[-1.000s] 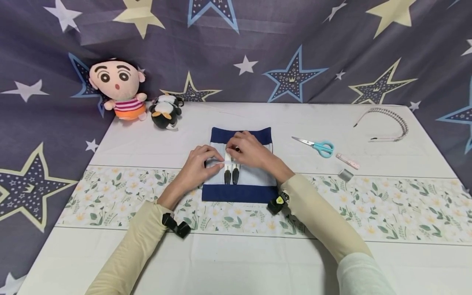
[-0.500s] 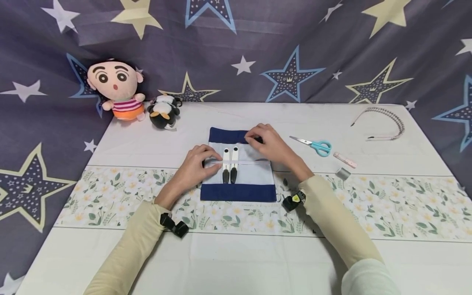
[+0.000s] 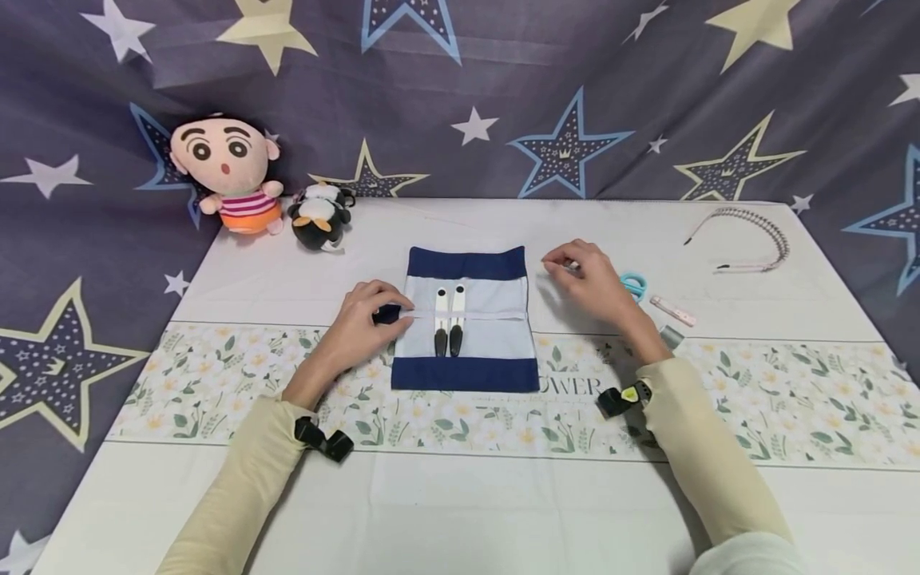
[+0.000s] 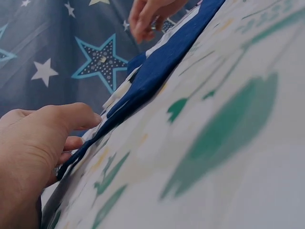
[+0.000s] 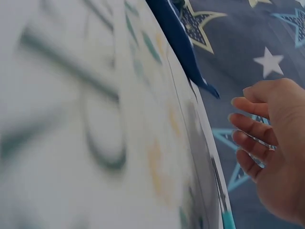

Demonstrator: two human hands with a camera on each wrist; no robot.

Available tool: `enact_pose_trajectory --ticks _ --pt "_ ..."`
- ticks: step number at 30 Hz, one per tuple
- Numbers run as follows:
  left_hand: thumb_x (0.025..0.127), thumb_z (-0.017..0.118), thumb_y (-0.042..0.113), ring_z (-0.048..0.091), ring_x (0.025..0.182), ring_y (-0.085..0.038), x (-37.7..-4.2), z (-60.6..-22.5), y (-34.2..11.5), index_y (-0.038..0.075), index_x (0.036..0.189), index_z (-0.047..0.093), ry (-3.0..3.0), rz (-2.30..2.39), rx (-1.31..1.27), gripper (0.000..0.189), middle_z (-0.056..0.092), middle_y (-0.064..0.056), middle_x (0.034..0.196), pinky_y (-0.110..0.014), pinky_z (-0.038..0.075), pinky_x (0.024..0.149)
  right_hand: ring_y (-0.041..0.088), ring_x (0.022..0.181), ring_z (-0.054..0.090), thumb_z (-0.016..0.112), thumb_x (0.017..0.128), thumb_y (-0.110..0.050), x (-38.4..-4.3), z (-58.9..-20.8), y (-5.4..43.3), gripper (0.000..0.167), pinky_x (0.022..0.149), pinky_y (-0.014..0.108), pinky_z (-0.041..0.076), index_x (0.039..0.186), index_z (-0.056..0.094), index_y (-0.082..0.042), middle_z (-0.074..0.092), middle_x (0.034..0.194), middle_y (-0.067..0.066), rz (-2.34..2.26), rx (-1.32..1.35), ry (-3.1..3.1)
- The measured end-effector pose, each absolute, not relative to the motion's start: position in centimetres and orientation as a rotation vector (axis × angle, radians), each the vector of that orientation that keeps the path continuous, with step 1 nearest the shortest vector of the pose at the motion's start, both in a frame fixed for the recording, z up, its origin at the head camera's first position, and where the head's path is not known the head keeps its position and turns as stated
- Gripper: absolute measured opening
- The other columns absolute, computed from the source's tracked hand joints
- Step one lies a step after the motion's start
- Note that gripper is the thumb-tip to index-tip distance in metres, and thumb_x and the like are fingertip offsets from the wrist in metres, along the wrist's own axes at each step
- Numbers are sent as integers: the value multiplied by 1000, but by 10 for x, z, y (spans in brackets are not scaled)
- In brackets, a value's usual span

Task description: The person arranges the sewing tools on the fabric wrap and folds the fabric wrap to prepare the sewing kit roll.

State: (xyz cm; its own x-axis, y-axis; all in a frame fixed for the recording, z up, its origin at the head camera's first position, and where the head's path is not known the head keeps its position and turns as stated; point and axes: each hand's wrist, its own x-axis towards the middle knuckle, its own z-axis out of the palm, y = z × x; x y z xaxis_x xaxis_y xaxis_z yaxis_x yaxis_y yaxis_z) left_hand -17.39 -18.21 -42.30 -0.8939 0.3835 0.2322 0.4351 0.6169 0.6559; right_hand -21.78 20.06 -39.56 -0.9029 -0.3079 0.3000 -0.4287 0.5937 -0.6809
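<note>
Head view: the right hand [image 3: 591,279] hung relaxed, empty; the left hand [image 3: 362,323], grip unclear, risked shifting the tools [image 3: 441,342] by tugging the cloth [image 3: 496,339].

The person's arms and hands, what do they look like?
The left hand and right hand are bare. Beige sleeves reach both wrists; a paler sleeve shows higher on the right. Each wrist carries a black device, the right one with a yellow-green patch.
</note>
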Motion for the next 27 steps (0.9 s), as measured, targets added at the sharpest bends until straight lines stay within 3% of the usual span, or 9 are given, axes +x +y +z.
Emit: enact_pose_trajectory --ticks 15,27 --pt "96 75 27 46 125 -33 -173 -420 -197 13 116 76 -2819 -1224 -573 24 60 -9 127 -60 35 102 33 104 55 60 105 -11 -197 -396 261 23 87 46 43 118 70 5 63 109 20 1155 428 -2671" --pt "97 75 29 46 122 -32 -176 -424 -198 13 115 76 -2799 -1257 -579 24 60 -8 126 -59 35 100 42 108 54 58 106 -19 -182 -401 300 36 92 57 44 128 61 10 56 119 28 1065 149 -2805"
